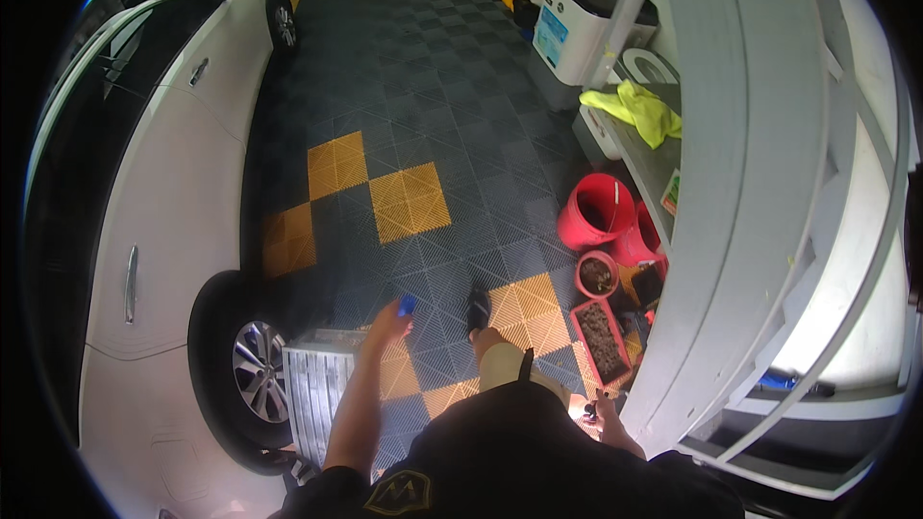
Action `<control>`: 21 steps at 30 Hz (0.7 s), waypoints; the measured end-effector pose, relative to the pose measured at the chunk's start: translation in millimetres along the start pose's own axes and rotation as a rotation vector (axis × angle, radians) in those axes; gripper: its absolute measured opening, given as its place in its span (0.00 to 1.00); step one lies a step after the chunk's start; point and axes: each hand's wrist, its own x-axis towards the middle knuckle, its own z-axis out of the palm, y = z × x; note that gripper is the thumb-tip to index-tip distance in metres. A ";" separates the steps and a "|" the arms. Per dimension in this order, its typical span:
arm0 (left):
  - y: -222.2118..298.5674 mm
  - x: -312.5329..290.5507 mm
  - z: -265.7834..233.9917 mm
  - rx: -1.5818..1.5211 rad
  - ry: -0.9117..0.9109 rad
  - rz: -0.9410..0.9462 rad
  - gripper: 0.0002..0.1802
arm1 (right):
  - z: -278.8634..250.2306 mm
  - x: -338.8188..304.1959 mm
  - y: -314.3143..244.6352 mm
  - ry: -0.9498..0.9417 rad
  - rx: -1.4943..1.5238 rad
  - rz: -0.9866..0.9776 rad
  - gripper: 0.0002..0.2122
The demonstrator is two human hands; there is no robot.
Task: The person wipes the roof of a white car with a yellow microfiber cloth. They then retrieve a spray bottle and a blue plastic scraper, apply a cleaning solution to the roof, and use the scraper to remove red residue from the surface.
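My left hand (388, 319) is held out over the dark floor tiles, its fingers closed round a small blue object (407, 305) whose kind I cannot make out. Low at my right side, my right hand (606, 414) grips a small dark object (590, 411), partly covered by the fingers. A bright glow falls on my shorts right beside it, so it looks like a small flashlight. Nearest to the left forearm is a ribbed silver metal box or step (322, 394). Close to my right hand lies a red rectangular planter (602, 341) filled with soil.
A white car (163, 202) stands along the left. On the right are a red bucket (598, 210), a round pot (596, 274) with soil, and a grey shelf edge (711, 183) with a yellow-green cloth (639, 112). Farther back stands a white bin (572, 34).
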 end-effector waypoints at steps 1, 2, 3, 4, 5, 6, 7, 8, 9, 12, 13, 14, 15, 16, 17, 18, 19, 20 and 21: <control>-20.6 23.6 -17.2 -0.066 0.057 -0.037 0.19 | 37.7 4.8 -52.4 -0.005 -0.078 -0.025 0.34; -38.6 43.1 -30.9 -0.131 0.095 -0.077 0.19 | 69.6 3.9 -96.8 0.001 -0.149 -0.038 0.35; -52.4 54.5 -44.1 -0.053 0.121 -0.129 0.21 | 96.5 2.4 -140.6 -0.024 -0.204 -0.082 0.36; -68.8 59.8 -59.3 0.032 0.139 -0.182 0.23 | 123.5 -2.5 -180.9 -0.051 -0.252 -0.119 0.37; -126.7 42.1 -103.3 0.117 0.259 -0.306 0.07 | 189.0 -14.2 -223.9 -0.031 -0.322 -0.173 0.38; -134.5 46.7 -112.1 0.076 0.197 -0.371 0.09 | 206.1 -15.4 -278.0 -0.022 -0.335 -0.216 0.37; -117.1 54.8 -110.9 0.062 0.146 -0.431 0.12 | 211.8 -16.6 -327.6 0.017 -0.348 -0.252 0.37; -101.6 52.6 -118.2 0.059 0.103 -0.499 0.16 | 223.6 -18.1 -369.8 0.040 -0.369 -0.286 0.37; -113.4 39.3 -136.5 -0.137 0.101 -0.634 0.12 | 248.9 -21.2 -406.0 -0.014 -0.343 -0.305 0.35; -139.3 23.7 -164.2 -0.349 0.320 -0.794 0.07 | 319.9 -22.1 -522.6 -0.133 -0.396 -0.325 0.32; -125.5 38.2 -165.4 -0.477 0.413 -0.834 0.06 | 339.0 -24.5 -564.7 -0.131 -0.386 -0.333 0.31; -129.7 46.1 -173.7 -0.480 0.449 -0.935 0.05 | 369.6 -23.4 -599.1 -0.160 -0.376 -0.325 0.29; -119.8 69.7 -175.9 -0.439 0.402 -0.970 0.05 | 390.6 -14.3 -632.9 -0.148 -0.386 -0.368 0.29; -113.6 94.1 -183.1 -0.385 0.348 -1.003 0.05 | 412.6 -7.8 -665.3 -0.132 -0.387 -0.403 0.28; -107.2 114.4 -188.3 0.115 0.353 -0.634 0.06 | 445.4 -10.8 -695.4 -0.123 -0.374 -0.420 0.26; -102.6 135.9 -206.3 0.268 0.299 -0.514 0.07 | 470.3 -10.8 -710.5 -0.107 -0.383 -0.413 0.25; -97.1 149.8 -220.4 0.414 0.283 -0.403 0.07 | 504.8 -12.2 -732.0 -0.109 -0.399 -0.419 0.25; -88.0 188.9 -251.3 0.218 0.254 -0.533 0.07 | 538.5 -17.4 -757.0 -0.104 -0.400 -0.426 0.24; -77.8 228.2 -272.5 0.011 0.213 -0.658 0.08 | 567.1 -26.8 -775.3 -0.098 -0.367 -0.380 0.24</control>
